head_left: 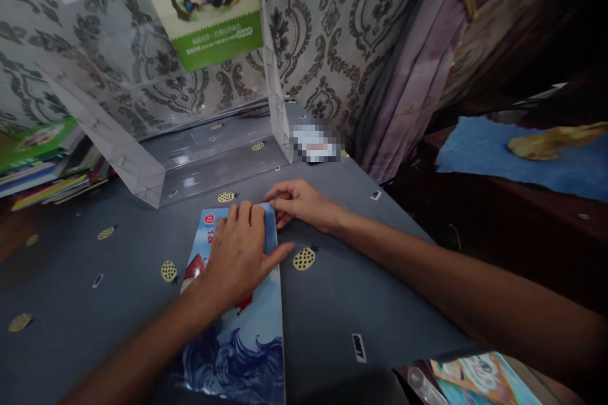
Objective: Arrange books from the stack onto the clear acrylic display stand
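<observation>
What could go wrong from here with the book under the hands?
The right hand is at the top right corner of the blue book, which might crease if gripped hard.
The left hand lies across the shiny cover and could slip.
The clear stand is just beyond the book, so pushing forward may bump it.

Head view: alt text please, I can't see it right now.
A person's left grip lies palm-down on a blue illustrated book, the right grip at its upper right corner. The book lies on a gray-blue, pineapple-patterned tabletop, in front of a clear stand, with stacked books farther left.
</observation>
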Tool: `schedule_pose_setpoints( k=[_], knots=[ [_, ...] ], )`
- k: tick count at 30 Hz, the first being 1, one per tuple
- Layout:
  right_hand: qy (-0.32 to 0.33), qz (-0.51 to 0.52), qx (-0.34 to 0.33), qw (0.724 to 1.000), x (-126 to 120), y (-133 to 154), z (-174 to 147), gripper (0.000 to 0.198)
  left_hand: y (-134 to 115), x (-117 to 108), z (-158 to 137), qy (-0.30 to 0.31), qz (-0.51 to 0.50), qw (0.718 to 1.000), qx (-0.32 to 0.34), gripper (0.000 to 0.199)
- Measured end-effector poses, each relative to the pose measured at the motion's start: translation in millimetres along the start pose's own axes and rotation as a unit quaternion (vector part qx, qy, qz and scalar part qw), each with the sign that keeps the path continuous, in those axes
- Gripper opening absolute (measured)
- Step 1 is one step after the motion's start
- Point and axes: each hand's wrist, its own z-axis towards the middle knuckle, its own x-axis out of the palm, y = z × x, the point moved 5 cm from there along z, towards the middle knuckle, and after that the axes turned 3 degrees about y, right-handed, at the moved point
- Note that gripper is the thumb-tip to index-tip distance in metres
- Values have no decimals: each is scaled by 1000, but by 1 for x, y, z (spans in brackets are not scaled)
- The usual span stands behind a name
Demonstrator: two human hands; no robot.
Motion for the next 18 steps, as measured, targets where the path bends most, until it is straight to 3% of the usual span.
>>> schedule_pose_setpoints(
  k=[5,12,18],
  knots=[
    [18,-9,-1,1000,4,2,-3,20,-7,0,4,-2,3,999,-31,21],
    [39,-90,-39,994,-5,11,0,22,-2,3,11,3,-46,998,-39,14],
    [-13,-105,-51,993,-21,17,4,19,3,1,11,23,-90,994,-54,13]
  ],
)
